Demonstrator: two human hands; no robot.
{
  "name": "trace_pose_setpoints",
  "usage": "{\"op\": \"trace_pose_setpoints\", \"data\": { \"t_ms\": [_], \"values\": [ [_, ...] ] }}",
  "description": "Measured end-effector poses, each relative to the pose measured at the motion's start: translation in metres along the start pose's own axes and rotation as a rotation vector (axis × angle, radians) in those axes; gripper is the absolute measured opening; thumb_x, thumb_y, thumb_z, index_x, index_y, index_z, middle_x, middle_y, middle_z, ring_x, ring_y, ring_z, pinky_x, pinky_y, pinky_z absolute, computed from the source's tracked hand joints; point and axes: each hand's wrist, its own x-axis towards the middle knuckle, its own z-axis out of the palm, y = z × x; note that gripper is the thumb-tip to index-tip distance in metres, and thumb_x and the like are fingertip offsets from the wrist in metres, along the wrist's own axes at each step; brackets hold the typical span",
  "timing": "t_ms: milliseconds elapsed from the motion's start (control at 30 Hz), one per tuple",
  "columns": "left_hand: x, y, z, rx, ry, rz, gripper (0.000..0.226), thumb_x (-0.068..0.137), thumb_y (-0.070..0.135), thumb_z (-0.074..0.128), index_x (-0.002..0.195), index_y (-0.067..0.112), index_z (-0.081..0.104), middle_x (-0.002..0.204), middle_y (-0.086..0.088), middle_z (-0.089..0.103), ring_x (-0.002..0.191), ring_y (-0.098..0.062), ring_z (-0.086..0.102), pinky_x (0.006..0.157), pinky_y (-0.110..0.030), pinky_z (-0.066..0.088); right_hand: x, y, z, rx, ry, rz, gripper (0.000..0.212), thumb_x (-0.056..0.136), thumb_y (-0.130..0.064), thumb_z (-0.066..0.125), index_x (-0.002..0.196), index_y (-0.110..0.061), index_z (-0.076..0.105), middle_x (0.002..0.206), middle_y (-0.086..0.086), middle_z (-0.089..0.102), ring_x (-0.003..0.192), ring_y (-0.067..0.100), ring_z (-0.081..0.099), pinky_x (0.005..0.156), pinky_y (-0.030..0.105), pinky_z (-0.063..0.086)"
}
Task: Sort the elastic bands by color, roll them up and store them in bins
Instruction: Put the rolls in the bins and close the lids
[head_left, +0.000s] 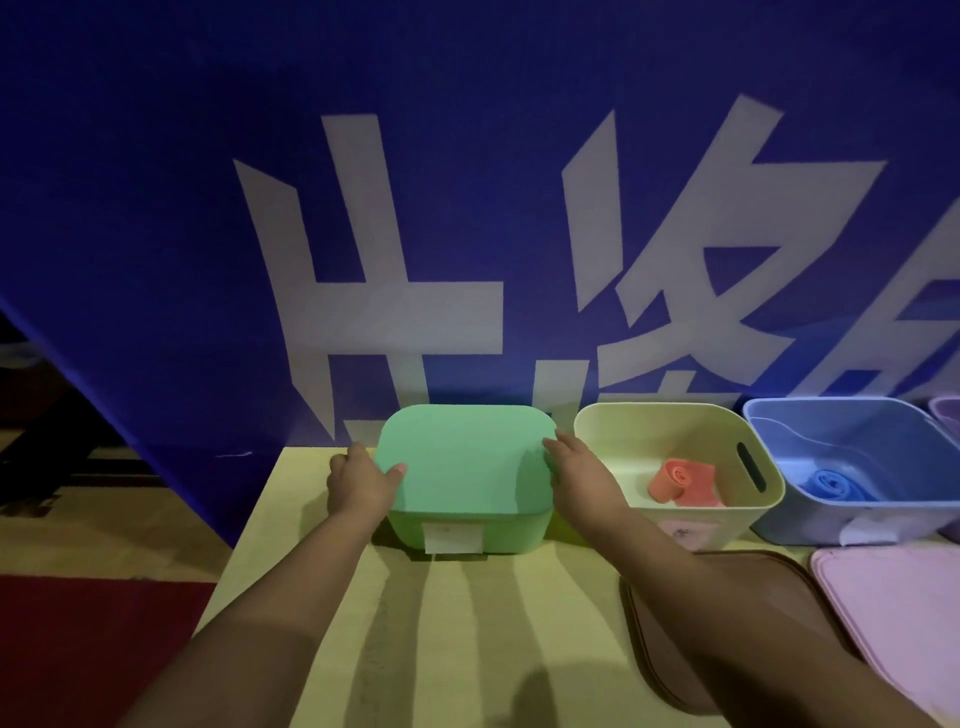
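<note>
Both hands sit at the two ends of the green bin (467, 519), which is capped by its green lid (465, 457). The left hand (358, 480) wraps the lid's left edge, thumb laid on top and fingers curled down over the rim; that grip is closed on the lid. The right hand (576, 467) lies against the lid's right edge with fingers bent over the corner, so its grip looks closed on the lid too, though dim light makes the fingertips hard to read. Holding both ends like this suits seating or lifting the lid squarely, without tipping the bin.

Just right of the right grip stands the cream bin (748, 499), open, with a rolled orange band (680, 480) lying inside. Further right, the blue bin (893, 514) holds a rolled blue band (831, 486). Each colour has its own bin, which is the sorting the task asks for. Nearer the person, under the right forearm, a brown lid (675, 649) lies flat on the counter (441, 623), and a pink lid (904, 623) lies beside it, probably waiting for the open bins. The green bin's contents are hidden.
</note>
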Motion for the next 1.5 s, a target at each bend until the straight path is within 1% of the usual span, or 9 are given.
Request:
{"op": "trace_pose_setpoints", "data": {
  "t_ms": [200,300,400,600,767,933,1067,1300,1500],
  "values": [
    [-0.075,0.036,0.015,-0.125,0.219,0.564,0.034,0.089,0.019,0.059,0.120,0.008,0.054,0.123,-0.012,0.052,0.115,-0.029,0.047,0.095,-0.039,0.037,-0.103,0.026,-0.005,0.384,0.410,0.044,0.042,0.084,0.001,0.059,0.125,-0.008,0.055,0.130,0.008,0.053,0.121,0.023,0.050,0.101,0.041,0.043],
    [-0.140,0.042,0.050,-0.262,-0.204,0.791,0.023,0.091,0.016,0.055,0.114,0.014,0.057,0.103,0.002,0.058,0.094,-0.015,0.056,0.083,-0.026,0.043,-0.150,0.064,0.002,0.419,0.455,0.224,0.038,0.081,-0.003,0.057,0.120,-0.003,0.057,0.121,0.010,0.055,0.111,0.028,0.056,0.092,0.044,0.049],
    [-0.181,0.025,0.098,-0.132,-0.658,0.667,0.021,0.092,0.021,0.052,0.112,0.019,0.057,0.088,0.010,0.059,0.076,-0.004,0.055,0.071,-0.021,0.045,-0.183,0.108,-0.001,0.377,0.443,0.444,0.043,0.078,-0.009,0.059,0.119,0.003,0.055,0.117,0.021,0.057,0.106,0.038,0.057,0.091,0.040,0.044],
    [-0.199,0.001,0.137,-0.215,-0.836,0.124,0.034,0.088,0.012,0.054,0.120,0.021,0.051,0.101,-0.007,0.063,0.077,-0.015,0.055,0.067,-0.024,0.043,-0.213,0.174,0.000,0.237,0.274,0.710,0.043,0.081,-0.003,0.063,0.122,0.004,0.055,0.124,0.026,0.055,0.112,0.042,0.052,0.095,0.041,0.041],
    [-0.217,0.022,0.164,-0.441,-0.914,-0.200,0.041,0.089,0.006,0.054,0.121,0.027,0.040,0.099,-0.009,0.061,0.083,-0.017,0.058,0.071,-0.028,0.044,-0.200,0.213,-0.001,0.153,0.088,0.485,0.036,0.091,-0.012,0.050,0.126,-0.004,0.054,0.128,0.017,0.055,0.116,0.036,0.051,0.098,0.036,0.039],
    [-0.245,0.051,0.197,-0.620,-0.778,-0.357,0.043,0.090,-0.006,0.044,0.125,0.017,0.039,0.096,-0.014,0.059,0.083,-0.021,0.060,0.076,-0.033,0.044,-0.198,0.261,-0.012,0.001,-0.282,0.202,0.063,0.063,-0.033,0.047,0.116,-0.003,0.062,0.105,0.016,0.065,0.097,0.042,0.062,0.077,0.050,0.052],
    [-0.267,0.062,0.199,-0.706,-0.690,-0.369,0.058,0.084,-0.021,0.039,0.123,0.021,0.043,0.082,-0.015,0.055,0.078,-0.024,0.057,0.072,-0.033,0.045,-0.197,0.274,-0.026,-0.091,-0.471,0.085,0.061,0.083,-0.025,0.050,0.142,-0.024,0.032,0.141,0.002,0.038,0.132,0.025,0.035,0.107,0.041,0.026],
    [-0.285,0.070,0.185,-0.680,-0.599,-0.083,0.086,0.065,-0.021,0.063,0.130,0.030,0.039,0.063,-0.013,0.053,0.064,-0.019,0.054,0.062,-0.024,0.048,-0.203,0.273,-0.034,-0.160,-0.410,0.026,0.061,0.084,-0.018,0.054,0.139,-0.031,0.030,0.138,-0.001,0.039,0.127,0.025,0.040,0.106,0.043,0.025],
    [-0.309,0.087,0.175,-0.512,-0.609,0.182,0.054,0.078,-0.021,0.052,0.120,0.013,0.057,0.082,-0.011,0.051,0.066,-0.006,0.053,0.063,-0.012,0.042,-0.203,0.275,-0.041,-0.191,-0.319,0.010,0.062,0.082,-0.025,0.058,0.139,-0.027,0.033,0.131,0.003,0.044,0.119,0.027,0.048,0.098,0.041,0.033]
  ]
}}
